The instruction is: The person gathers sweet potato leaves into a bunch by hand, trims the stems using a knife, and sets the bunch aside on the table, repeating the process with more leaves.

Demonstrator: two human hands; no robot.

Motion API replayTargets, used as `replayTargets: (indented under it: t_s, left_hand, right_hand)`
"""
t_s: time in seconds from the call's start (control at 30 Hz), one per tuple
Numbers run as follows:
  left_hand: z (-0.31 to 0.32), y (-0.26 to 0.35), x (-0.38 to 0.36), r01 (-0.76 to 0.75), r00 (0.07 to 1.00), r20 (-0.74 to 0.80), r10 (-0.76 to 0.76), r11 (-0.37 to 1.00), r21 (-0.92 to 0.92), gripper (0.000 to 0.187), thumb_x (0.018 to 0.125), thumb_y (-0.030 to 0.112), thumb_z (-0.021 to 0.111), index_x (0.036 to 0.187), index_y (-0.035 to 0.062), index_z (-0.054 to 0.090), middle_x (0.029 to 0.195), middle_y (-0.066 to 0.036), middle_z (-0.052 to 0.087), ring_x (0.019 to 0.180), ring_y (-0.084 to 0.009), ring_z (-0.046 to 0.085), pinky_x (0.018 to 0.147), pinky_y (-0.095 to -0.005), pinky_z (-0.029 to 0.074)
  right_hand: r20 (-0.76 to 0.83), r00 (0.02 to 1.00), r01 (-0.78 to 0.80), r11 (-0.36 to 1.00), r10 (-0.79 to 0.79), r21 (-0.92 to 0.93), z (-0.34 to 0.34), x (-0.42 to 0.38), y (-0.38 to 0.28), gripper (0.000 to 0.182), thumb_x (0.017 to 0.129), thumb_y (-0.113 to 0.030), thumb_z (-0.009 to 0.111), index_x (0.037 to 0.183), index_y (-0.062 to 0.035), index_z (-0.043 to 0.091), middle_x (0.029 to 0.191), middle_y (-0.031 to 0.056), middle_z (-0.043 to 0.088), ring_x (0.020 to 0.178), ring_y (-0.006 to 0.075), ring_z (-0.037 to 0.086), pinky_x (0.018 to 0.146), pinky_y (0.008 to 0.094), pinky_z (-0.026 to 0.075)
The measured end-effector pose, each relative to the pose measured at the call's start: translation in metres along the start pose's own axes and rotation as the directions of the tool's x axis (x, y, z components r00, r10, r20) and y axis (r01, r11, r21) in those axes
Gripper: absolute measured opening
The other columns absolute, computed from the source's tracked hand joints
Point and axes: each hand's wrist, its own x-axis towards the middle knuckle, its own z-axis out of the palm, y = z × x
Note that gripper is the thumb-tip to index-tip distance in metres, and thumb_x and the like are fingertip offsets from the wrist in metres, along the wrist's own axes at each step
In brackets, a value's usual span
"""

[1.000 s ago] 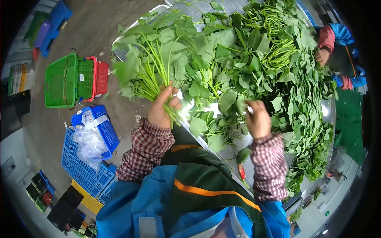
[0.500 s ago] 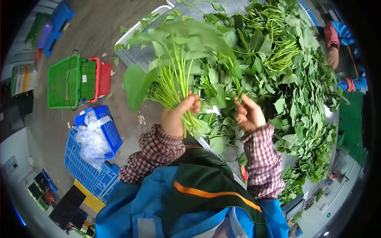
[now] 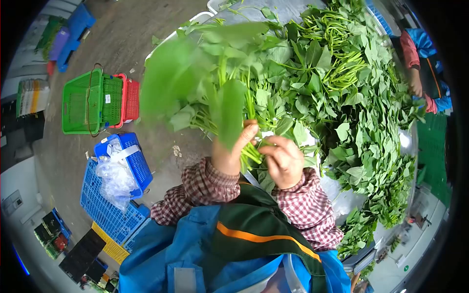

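Note:
In the head view, my left hand [image 3: 233, 149] is wrapped round a bunch of leafy green stems [image 3: 250, 105]. The broad leaves stand upward, those nearest the camera are blurred, and the cut ends poke out below the fist. My right hand [image 3: 284, 160] is beside it, fingers pinched at a green stem against the bunch's lower ends. How many stems the right fingers grip is hidden. Beyond both hands spreads a large heap of the same greens [image 3: 361, 132] on a metal table [image 3: 344, 195].
To the left on the floor stand a green basket [image 3: 80, 105], a red basket [image 3: 130, 100] and a blue basket [image 3: 139, 161] with clear plastic bags [image 3: 117, 178]. A blue crate [image 3: 100, 193] lies beneath. At the far right, a co-worker's hand [image 3: 415, 83] is by the heap.
My right hand has moved left from the heap to the bunch in my left hand, bringing a stem. My left hand has shifted slightly right, and its leaves have swung toward the camera.

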Motion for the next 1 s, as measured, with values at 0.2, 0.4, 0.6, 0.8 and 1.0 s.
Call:
replayTargets:
  t_s: [0.2,0.4,0.6,0.8,1.0]
  left_hand:
    - [-0.024,-0.008,0.000,0.288,0.954,-0.038,-0.297,0.945,-0.152,0.025,0.073,-0.004,0.064,0.093,0.0073,0.053,0.088,-0.005,0.059,0.073,-0.0140,0.056,0.064,-0.0258,0.047]
    - [-0.036,-0.011,0.002,0.335,0.941,-0.008,-0.339,0.934,-0.123,0.028,0.073,-0.006,0.062,0.096,0.0055,0.051,0.091,-0.006,0.059,0.077,-0.0163,0.057,0.070,-0.0298,0.047]
    - [-0.031,-0.014,-0.001,0.271,0.962,0.008,-0.273,0.950,-0.156,0.027,0.074,-0.005,0.061,0.098,0.0044,0.053,0.094,-0.007,0.059,0.084,-0.0179,0.058,0.075,-0.0294,0.047]
    - [-0.045,0.001,0.009,0.179,0.975,-0.092,-0.201,0.962,-0.205,0.025,0.079,-0.001,0.056,0.104,0.0020,0.052,0.098,-0.009,0.058,0.080,-0.0172,0.058,0.068,-0.0279,0.047]
    - [-0.076,-0.014,0.019,-0.255,0.959,-0.003,0.283,0.872,0.418,0.023,0.079,0.003,0.058,0.101,-0.0028,0.053,0.089,-0.008,0.059,0.080,-0.0149,0.057,0.069,-0.0277,0.046]
  right_hand:
    - [0.091,0.993,0.083,0.996,-0.079,-0.038,0.004,-0.013,0.001,0.020,0.055,0.002,0.060,0.072,-0.0089,0.061,0.088,0.0029,0.060,0.065,0.0182,0.057,0.057,0.0289,0.045]
    - [0.063,0.828,-0.506,0.693,0.558,0.514,0.008,-0.023,-0.005,0.011,0.073,0.002,0.052,0.083,-0.0024,0.054,0.084,0.0080,0.057,0.062,0.0139,0.055,0.053,0.0242,0.043]
    - [0.543,0.493,-0.830,0.183,0.680,0.526,0.027,-0.021,-0.005,0.011,0.082,-0.007,0.059,0.087,0.0034,0.058,0.077,0.0063,0.055,0.047,0.0070,0.049,0.042,0.0185,0.036]
    - [0.524,0.757,-0.611,0.707,0.390,0.356,-0.028,-0.058,0.000,0.010,0.077,-0.004,0.062,0.083,0.0037,0.059,0.076,0.0094,0.058,0.063,0.0113,0.057,0.056,0.0236,0.045]
    - [0.175,0.860,-0.471,0.877,0.480,-0.091,-0.024,-0.012,0.048,0.033,0.081,-0.022,0.058,0.104,0.0011,0.056,0.090,0.0187,0.061,0.081,0.0299,0.059,0.071,0.0355,0.047]
